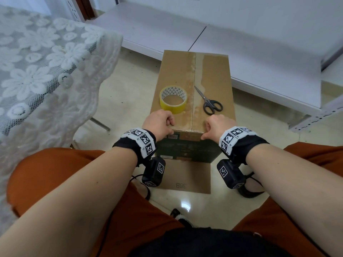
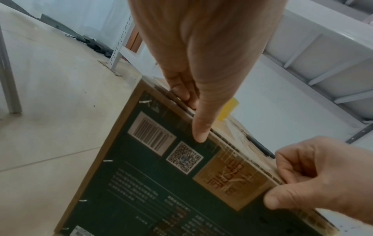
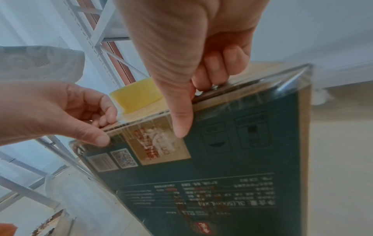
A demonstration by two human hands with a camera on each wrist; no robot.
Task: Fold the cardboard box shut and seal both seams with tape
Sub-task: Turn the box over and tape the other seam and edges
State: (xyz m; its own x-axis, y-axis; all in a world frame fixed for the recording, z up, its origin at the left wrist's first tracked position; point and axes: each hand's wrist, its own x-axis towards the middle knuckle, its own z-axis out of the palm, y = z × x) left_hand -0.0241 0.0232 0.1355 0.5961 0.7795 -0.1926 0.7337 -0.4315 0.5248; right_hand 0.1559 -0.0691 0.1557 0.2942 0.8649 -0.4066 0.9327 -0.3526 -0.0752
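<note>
The cardboard box (image 1: 176,71) stands on the floor between my knees, its top flaps folded flat with the centre seam (image 1: 193,89) running away from me. A yellow tape roll (image 1: 172,109) sits on the left flap and black-handled scissors (image 1: 210,105) lie on the right flap. My left hand (image 1: 169,127) and right hand (image 1: 207,129) both grip the near top edge, fingers curled on top and thumbs pressed on the dark green printed side (image 2: 141,191). In the right wrist view my right hand's thumb (image 3: 181,126) points down that side (image 3: 242,159), with the tape roll (image 3: 137,94) behind.
A brown flap (image 1: 185,179) lies flat on the tiled floor at the box's near base. A lace-covered table (image 1: 46,62) stands close on the left. White shelf boards (image 1: 259,52) run behind and to the right. Cables (image 1: 248,191) trail by my legs.
</note>
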